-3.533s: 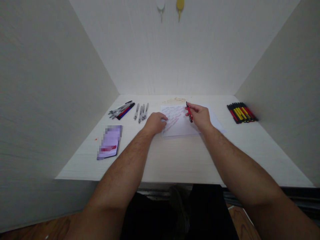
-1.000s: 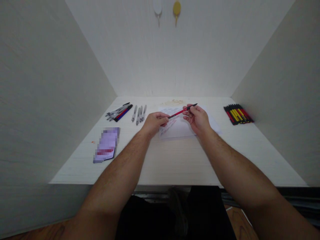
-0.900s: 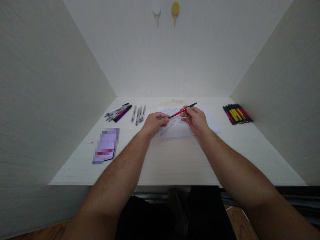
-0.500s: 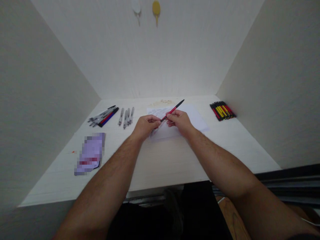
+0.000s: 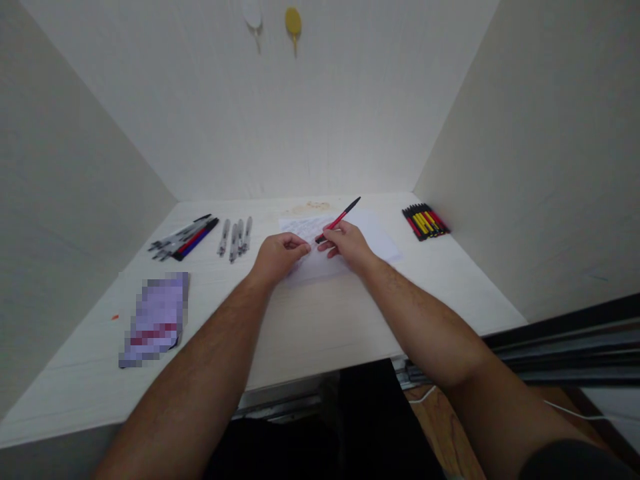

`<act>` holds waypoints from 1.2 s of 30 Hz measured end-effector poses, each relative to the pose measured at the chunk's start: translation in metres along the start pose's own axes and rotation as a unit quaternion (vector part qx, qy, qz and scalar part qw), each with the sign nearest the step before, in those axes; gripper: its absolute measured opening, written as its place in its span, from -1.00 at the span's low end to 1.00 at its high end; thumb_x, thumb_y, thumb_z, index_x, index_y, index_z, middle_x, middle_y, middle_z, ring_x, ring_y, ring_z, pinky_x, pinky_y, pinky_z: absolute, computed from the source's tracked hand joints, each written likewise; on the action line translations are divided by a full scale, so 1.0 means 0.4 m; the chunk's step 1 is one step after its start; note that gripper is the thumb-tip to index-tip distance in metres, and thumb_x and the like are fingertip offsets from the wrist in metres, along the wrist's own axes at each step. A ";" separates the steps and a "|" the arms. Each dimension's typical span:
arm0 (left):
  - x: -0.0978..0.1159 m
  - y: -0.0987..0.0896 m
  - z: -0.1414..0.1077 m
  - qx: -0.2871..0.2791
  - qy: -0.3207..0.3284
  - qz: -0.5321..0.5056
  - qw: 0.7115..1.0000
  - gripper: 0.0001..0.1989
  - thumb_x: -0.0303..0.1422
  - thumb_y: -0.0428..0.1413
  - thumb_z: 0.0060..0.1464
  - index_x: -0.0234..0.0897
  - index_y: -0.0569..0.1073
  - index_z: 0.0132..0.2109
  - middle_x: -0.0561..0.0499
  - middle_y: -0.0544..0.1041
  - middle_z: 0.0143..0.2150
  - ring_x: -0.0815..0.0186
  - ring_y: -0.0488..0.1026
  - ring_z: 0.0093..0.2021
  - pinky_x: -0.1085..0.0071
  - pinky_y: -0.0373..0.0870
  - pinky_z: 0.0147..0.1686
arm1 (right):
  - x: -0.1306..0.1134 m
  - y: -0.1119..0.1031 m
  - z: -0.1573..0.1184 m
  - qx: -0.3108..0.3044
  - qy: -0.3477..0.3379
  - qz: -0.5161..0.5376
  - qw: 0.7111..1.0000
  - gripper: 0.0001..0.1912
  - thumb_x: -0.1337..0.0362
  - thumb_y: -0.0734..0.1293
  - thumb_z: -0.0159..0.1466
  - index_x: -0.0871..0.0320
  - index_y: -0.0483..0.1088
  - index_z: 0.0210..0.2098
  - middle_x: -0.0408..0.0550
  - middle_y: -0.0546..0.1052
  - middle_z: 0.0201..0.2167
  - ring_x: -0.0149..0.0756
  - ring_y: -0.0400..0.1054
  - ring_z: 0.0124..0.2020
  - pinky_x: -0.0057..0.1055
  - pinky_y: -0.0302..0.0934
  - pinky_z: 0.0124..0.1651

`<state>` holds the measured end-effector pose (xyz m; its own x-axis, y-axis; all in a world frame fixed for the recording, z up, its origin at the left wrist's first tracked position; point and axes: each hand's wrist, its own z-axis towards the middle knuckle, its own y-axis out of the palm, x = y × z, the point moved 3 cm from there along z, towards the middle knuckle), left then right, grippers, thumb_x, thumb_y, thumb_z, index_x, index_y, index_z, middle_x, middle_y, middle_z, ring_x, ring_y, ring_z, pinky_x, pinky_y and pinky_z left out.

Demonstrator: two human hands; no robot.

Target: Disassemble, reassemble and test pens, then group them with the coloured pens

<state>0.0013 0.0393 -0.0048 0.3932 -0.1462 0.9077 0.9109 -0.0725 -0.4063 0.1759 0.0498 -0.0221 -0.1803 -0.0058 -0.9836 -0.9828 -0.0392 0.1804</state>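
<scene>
A: What can be seen as done?
B: The left part of the white paper [image 5: 376, 235] is covered with slanting handwriting [image 5: 306, 228]; its right part is left bare. At the right of the bench [image 5: 310, 333], red and yellow pens [image 5: 426, 221] are laid side by side in a row.

A: And what is left apart?
B: The red pen [image 5: 341, 218] is held tilted above the paper, black end up, well apart from that row. Clear pens [image 5: 235, 238] and a mixed bundle of pens [image 5: 184, 238] are left lying on the left side, touched by neither hand.

A: How are the hands placed?
B: By the right hand [image 5: 354, 248] the red pen is pinched between thumb and fingers. On the left hand [image 5: 277, 257], thumb and fingertips are held close together; whether anything small is gripped cannot be told.

A: Can any brand or label be read?
B: None. The handwriting is too small and faint, no lettering can be made out on the pens, and the purple object [image 5: 159, 310] is blurred into blocks.
</scene>
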 end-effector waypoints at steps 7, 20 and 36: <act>-0.014 -0.031 0.018 0.065 0.063 0.165 0.982 -0.90 -0.35 0.22 -0.08 -0.23 0.61 -0.37 -0.04 0.58 -0.42 0.28 0.44 -0.40 0.38 0.33 -0.32 | 0.005 -0.051 0.017 0.090 0.020 0.008 0.996 -0.92 0.35 0.31 0.25 0.15 0.27 -0.32 -0.18 0.48 -0.53 -0.41 0.41 -0.62 -0.50 0.32 -0.62; -0.055 -0.012 0.027 -0.016 0.091 0.338 0.937 -0.76 -0.35 0.15 -0.01 -0.24 0.63 -0.20 -0.08 0.62 -0.14 0.19 0.49 -0.09 0.31 0.39 -0.03 | 0.005 -0.042 -0.011 0.096 0.026 -0.037 0.994 -0.80 0.51 0.33 0.12 0.23 0.38 -0.24 -0.14 0.49 -0.53 -0.43 0.37 -0.64 -0.51 0.33 -0.63; -0.050 -0.017 0.033 -0.016 0.106 0.349 0.931 -0.73 -0.30 0.13 -0.01 -0.22 0.63 -0.17 -0.12 0.61 -0.12 0.11 0.50 -0.08 0.24 0.41 -0.02 | -0.048 -0.068 0.001 0.168 0.006 -0.077 0.983 -0.92 0.51 0.33 0.16 0.25 0.39 -0.40 -0.20 0.44 -0.61 -0.50 0.32 -0.65 -0.52 0.36 -0.58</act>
<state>-0.0111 0.0556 -0.0190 0.8515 -0.3590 0.3821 0.4373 0.0842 -0.8954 0.2061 0.0513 -0.0080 -0.0308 -0.0373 -0.9988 -0.9562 0.2922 0.0185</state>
